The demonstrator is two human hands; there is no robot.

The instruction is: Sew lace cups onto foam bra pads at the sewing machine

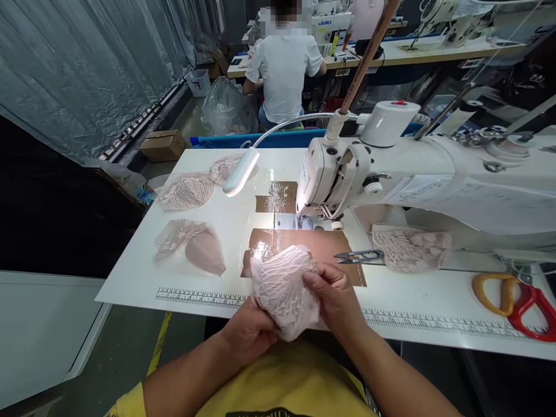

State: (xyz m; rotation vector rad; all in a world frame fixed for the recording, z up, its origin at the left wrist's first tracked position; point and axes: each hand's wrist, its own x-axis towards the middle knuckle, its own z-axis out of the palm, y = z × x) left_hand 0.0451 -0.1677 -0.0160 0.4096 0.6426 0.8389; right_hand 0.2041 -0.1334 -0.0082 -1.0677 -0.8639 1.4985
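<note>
Between my hands, just over the table's front edge, is a pale pink lace bra cup [286,289]. My left hand [254,333] grips its lower left edge, with some fingers hidden beneath the lace. At the upper right edge my right hand [332,292] pinches it between thumb and fingers. Beyond it stands a white sewing machine [330,174], its needle area over a metal plate. Thread snips [359,256] lie right of the held cup. To the left rests another cup piece, part lace and part smooth pink fabric [205,253].
More lace pieces [186,191] lie at the table's far left, below a lamp head [241,172]. A lace stack [410,249] sits under the machine arm. Scissors [516,301] with orange and red handles lie at right. A co-worker [284,75] sits beyond the table.
</note>
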